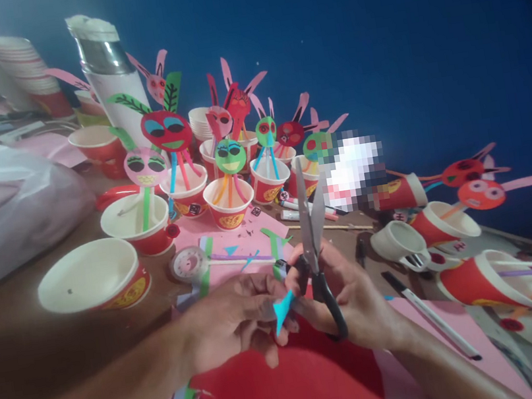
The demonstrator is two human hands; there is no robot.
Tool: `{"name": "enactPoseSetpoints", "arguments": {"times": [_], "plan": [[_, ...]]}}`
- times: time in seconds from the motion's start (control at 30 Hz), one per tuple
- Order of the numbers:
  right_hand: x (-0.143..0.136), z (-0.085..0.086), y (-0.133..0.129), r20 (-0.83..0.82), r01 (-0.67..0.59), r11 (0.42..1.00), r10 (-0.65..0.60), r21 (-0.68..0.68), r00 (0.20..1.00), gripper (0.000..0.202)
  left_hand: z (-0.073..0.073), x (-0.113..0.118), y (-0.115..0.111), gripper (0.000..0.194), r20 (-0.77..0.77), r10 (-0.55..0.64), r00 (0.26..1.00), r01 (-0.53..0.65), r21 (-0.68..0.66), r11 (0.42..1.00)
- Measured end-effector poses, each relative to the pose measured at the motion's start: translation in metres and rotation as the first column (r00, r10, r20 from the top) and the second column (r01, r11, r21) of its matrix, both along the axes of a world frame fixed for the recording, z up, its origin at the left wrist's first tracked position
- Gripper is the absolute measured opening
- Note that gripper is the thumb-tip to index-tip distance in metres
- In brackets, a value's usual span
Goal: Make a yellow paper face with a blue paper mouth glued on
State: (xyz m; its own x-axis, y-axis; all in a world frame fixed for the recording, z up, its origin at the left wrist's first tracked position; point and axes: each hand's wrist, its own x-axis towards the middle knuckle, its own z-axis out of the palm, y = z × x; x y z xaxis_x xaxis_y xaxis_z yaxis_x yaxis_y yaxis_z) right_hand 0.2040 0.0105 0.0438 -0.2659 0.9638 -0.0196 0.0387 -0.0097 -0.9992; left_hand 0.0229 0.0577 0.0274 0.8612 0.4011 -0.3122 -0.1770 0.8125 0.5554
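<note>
My left hand (pixel 244 319) pinches a small piece of blue paper (pixel 283 310) between thumb and fingers, in the middle of the view. Close on its right, my right hand (pixel 347 294) holds black-handled scissors (pixel 310 246), their blades pointing up and slightly apart. The fingertips of my right hand are beside the blue piece; whether they touch it I cannot tell. Under both hands lies a large red sheet (pixel 293 382), on top of pink paper (pixel 452 325) with green and lilac strips showing at the left.
Paper cups (pixel 130 293) with paper-faced figures (pixel 169 134) stand behind and at the right. A white marker (pixel 439 323) lies right of my right hand, near a white mug (pixel 400 243). A plastic bag (pixel 7 205) and a flask (pixel 124 100) are at the left.
</note>
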Motion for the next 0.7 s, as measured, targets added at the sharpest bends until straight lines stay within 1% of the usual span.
{"name": "enactPoseSetpoints", "arguments": {"times": [0.17,0.27,0.33,0.4,0.47,0.53,0.63,0.7], "plan": [[0.0031,-0.0002,0.0001,0.101,-0.030,0.997,0.022,0.073,0.995,0.045,0.0002,-0.0012,0.0006,0.024,0.012,-0.022,1.000,0.022,0.025,0.999],[0.0034,0.0008,0.0008,0.131,-0.062,0.987,0.043,0.148,0.990,0.048,-0.0001,-0.0011,0.0006,0.025,0.030,-0.026,0.999,0.025,0.037,0.999],[0.0036,0.0003,0.0013,0.158,-0.080,0.976,0.049,0.201,0.986,0.050,-0.0006,-0.0009,0.0007,0.026,0.017,-0.020,1.000,0.019,0.028,0.999],[0.0038,-0.0013,0.0015,0.183,-0.082,0.971,0.041,0.226,0.982,0.051,-0.0010,-0.0007,0.0009,0.025,-0.003,-0.016,1.000,0.016,0.023,1.000],[0.0035,-0.0027,0.0019,0.185,-0.046,0.972,0.002,0.230,0.983,0.050,-0.0010,-0.0004,0.0011,0.022,-0.013,-0.014,1.000,0.015,0.035,0.999],[0.0023,-0.0027,0.0028,0.155,0.018,0.969,-0.057,0.245,0.986,0.048,-0.0006,0.0003,0.0011,0.023,-0.014,0.007,1.000,-0.007,0.054,0.999],[-0.0001,0.0008,0.0056,0.081,0.170,0.956,-0.194,0.237,0.978,0.043,0.0002,0.0022,0.0015,0.031,-0.037,0.122,0.992,-0.118,0.089,0.989],[-0.0016,0.0032,0.0079,0.045,0.251,0.951,-0.263,0.183,0.964,0.040,0.0001,0.0036,0.0021,0.034,-0.066,0.228,0.971,-0.218,0.134,0.967]]}}
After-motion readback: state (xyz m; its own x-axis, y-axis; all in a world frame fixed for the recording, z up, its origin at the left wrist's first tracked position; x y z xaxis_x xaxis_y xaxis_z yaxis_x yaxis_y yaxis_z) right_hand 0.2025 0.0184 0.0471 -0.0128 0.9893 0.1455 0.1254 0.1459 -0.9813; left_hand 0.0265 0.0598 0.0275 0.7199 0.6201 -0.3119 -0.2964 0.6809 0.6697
